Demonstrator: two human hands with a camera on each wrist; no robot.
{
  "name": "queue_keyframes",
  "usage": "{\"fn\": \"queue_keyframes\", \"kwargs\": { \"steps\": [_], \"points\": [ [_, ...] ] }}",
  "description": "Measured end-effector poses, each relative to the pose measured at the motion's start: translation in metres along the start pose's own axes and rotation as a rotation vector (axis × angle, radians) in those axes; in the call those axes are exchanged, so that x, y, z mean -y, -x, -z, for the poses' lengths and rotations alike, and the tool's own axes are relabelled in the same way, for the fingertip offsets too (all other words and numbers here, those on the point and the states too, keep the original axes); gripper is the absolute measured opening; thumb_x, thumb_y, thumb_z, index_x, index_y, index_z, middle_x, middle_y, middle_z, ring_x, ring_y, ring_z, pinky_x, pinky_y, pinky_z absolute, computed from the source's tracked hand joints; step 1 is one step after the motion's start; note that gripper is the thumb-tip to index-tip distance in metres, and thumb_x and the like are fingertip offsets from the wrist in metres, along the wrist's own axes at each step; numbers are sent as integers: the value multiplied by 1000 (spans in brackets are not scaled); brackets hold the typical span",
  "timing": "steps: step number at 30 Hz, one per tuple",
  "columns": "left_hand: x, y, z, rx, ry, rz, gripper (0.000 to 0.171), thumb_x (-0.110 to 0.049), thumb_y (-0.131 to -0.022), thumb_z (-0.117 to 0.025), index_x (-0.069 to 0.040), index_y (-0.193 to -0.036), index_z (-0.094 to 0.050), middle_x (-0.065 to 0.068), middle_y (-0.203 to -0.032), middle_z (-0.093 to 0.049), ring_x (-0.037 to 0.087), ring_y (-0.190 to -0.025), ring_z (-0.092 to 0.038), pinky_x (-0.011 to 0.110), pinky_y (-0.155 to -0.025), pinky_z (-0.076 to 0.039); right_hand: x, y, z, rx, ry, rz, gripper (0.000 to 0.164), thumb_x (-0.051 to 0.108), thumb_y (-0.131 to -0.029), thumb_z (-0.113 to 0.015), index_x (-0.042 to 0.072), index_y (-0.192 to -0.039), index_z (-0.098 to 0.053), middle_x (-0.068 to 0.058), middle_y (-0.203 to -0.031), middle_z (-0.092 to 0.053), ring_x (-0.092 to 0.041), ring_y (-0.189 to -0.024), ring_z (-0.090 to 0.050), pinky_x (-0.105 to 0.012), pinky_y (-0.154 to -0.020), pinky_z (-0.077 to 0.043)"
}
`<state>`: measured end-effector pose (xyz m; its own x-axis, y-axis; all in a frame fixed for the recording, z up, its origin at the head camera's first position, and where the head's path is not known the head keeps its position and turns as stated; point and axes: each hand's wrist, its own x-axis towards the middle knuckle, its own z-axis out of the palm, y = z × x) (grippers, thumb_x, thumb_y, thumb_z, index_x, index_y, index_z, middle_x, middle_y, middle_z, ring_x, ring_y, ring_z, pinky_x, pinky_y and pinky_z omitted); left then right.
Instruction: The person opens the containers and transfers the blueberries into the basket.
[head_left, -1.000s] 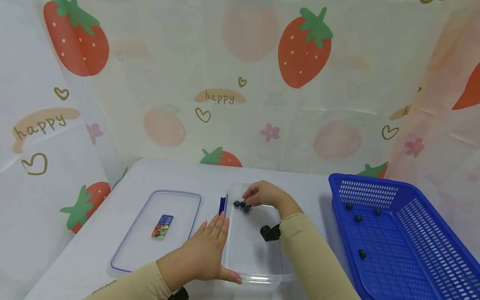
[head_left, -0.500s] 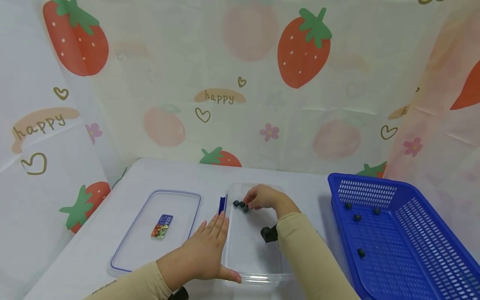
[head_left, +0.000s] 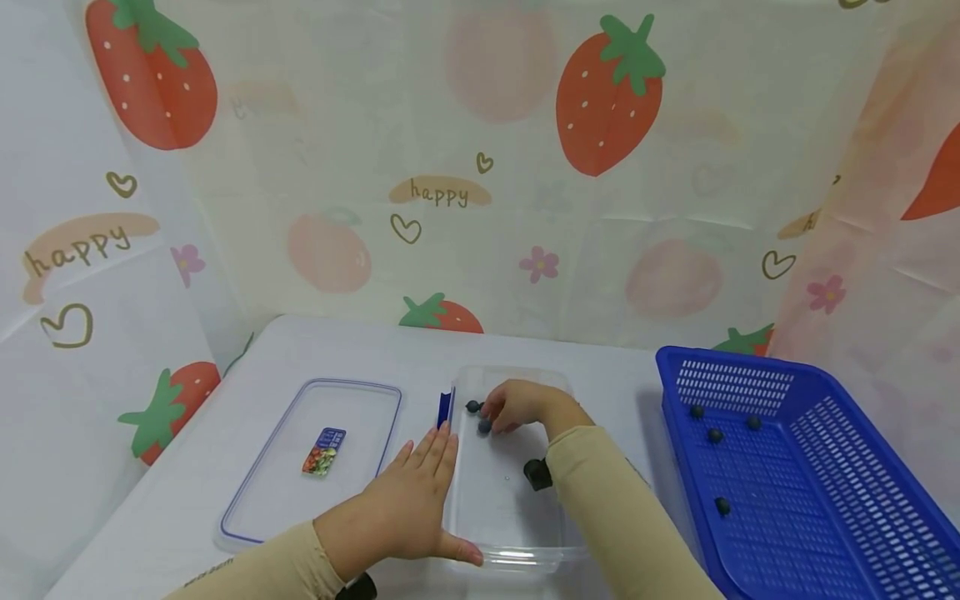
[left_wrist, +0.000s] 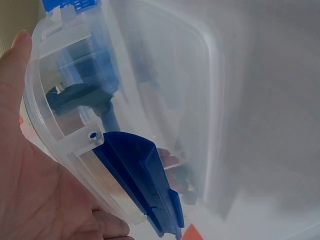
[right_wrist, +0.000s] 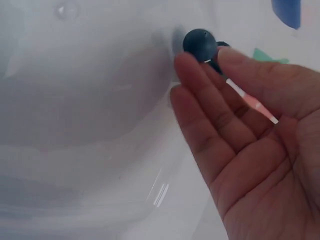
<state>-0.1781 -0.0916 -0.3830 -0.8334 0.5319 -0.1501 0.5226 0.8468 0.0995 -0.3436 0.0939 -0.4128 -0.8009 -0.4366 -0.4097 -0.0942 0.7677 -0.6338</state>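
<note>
With twelve o'clock taken as straight ahead of the person, a clear container [head_left: 510, 508] is set at the middle of the white-covered worktop [head_left: 345, 354]. Its nine o'clock side is touched by the left hand [head_left: 405, 508], whose fingers are held straight and spread along the wall, pointed toward one o'clock; the thumb is laid at the near rim, at about seven o'clock. A blue latch [head_left: 446, 408] is seen at the container's ten o'clock side, just beyond those fingertips.

The far part of the container is reached into by the right hand [head_left: 525, 404]. Its fingers are curled at the dark balls [head_left: 484, 427], which are placed at the container's eleven o'clock. In the right wrist view, one ball is seen at the fingertips and a second dark shape is partly hidden by the thumb; whether either is gripped cannot be told.

A clear lid [head_left: 292, 500] with a blue edge is laid flat at nine o'clock, and a colourful label [head_left: 325, 452] is seen on it. At three o'clock, a blue basket [head_left: 817, 483] is placed, in which four more balls [head_left: 716, 435] are scattered along its near-side and far parts. Tan sleeves [head_left: 618, 508] are worn on both arms. The worktop is backed by a strawberry-printed sheet [head_left: 510, 208].
</note>
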Motion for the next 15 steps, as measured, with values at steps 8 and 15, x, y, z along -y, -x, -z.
{"fn": "queue_keyframes", "kwargs": {
  "steps": [8, 15],
  "points": [
    [0, 0, 0, -4, 3, 2, 130, -91, -58, -34, 4, -144, -15, 22, -150, -10, 34, -138, -9, 51, -107, -18, 2, 0, -4, 71, 50, 7, 23, 0, -80, -65, 11, -99, -69, -2, -89, -62, -14, -80, -56, -29, -78, -49],
    [0, 0, -1, -19, -1, 0, 130, -91, -57, -34, 4, -144, -16, 23, -150, -11, 35, -138, -10, 51, -107, -19, 2, 0, -6, 95, 58, 20, 17, -1, -79, -66, 12, -90, -69, -2, -86, -62, -15, -77, -57, -28, -75, -50]
  ]
}}
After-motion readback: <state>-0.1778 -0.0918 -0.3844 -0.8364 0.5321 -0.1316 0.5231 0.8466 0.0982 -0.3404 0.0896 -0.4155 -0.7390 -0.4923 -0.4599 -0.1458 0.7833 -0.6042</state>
